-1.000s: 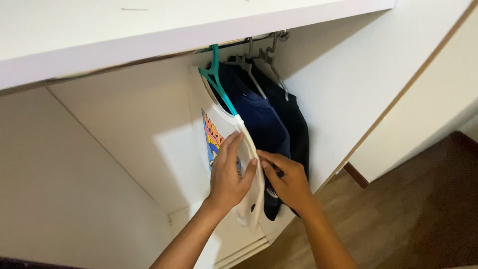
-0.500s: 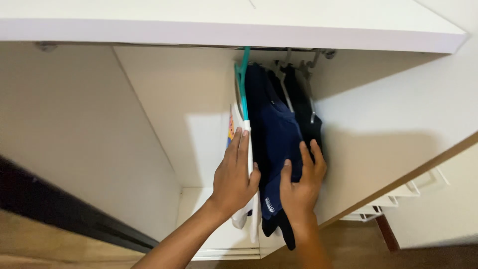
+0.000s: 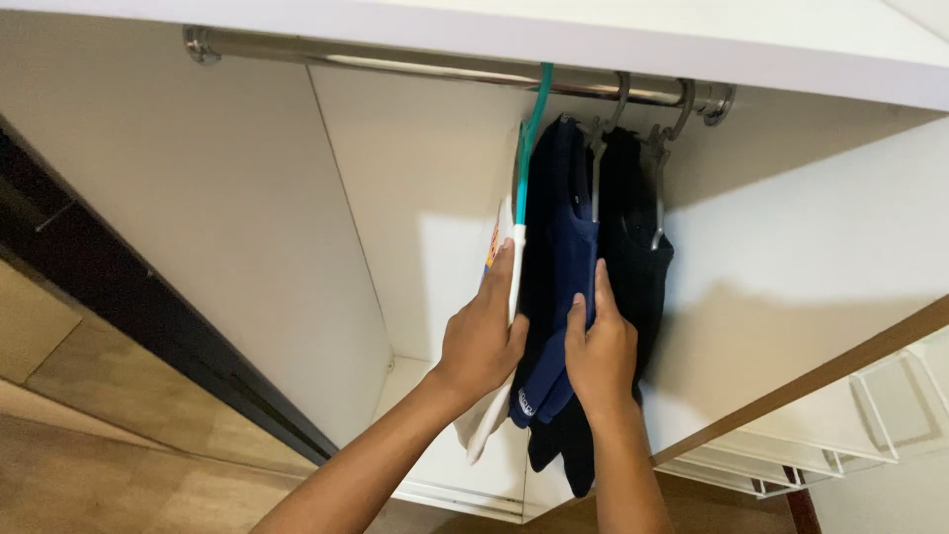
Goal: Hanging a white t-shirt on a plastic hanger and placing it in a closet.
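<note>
Three garments hang on a metal rail inside a white wardrobe. A white shirt with a coloured print hangs on a teal hanger. My left hand lies flat against the white shirt's sleeve side, thumb at its edge. Beside it hangs a navy shirt, and a black garment hangs on grey hangers. My right hand presses flat on the navy shirt, fingers pointing up between it and the black garment.
The wardrobe's white back wall and floor panel lie behind the clothes. White wire drawers sit at the lower right. A dark door edge and wooden floor are at the left.
The view has swung up and left, showing the whole rail. My right hand has slid from the black garment onto the navy shirt's edge. My left hand stays on the white shirt.
</note>
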